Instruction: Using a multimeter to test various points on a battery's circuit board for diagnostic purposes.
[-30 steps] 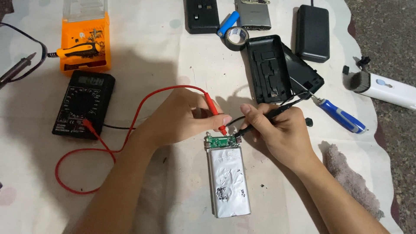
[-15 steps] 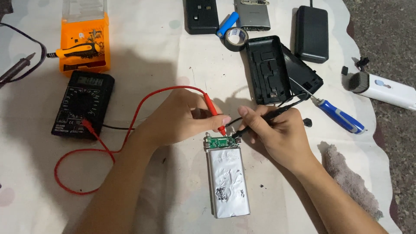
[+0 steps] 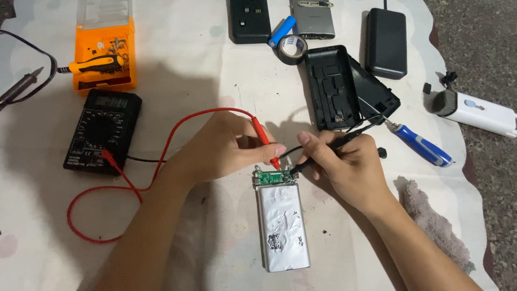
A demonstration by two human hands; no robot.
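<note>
A flat silver battery pouch (image 3: pixel 283 225) lies on the white cloth with a small green circuit board (image 3: pixel 274 177) at its top end. My left hand (image 3: pixel 226 148) pinches the red test probe (image 3: pixel 266 141), its tip touching the board's left part. My right hand (image 3: pixel 347 164) grips the black test probe (image 3: pixel 328 150), whose tip meets the board's right edge. Both leads run to a black multimeter (image 3: pixel 103 130) at the left.
An orange tool box (image 3: pixel 105 51) with pliers and a soldering iron (image 3: pixel 21 86) are at the far left. Open black casings (image 3: pixel 344 89), tape roll (image 3: pixel 293 48), blue cell (image 3: pixel 283 30), blue-handled screwdriver (image 3: pixel 423 145), grey rag (image 3: pixel 431 221) and white device (image 3: pixel 476 110) lie around.
</note>
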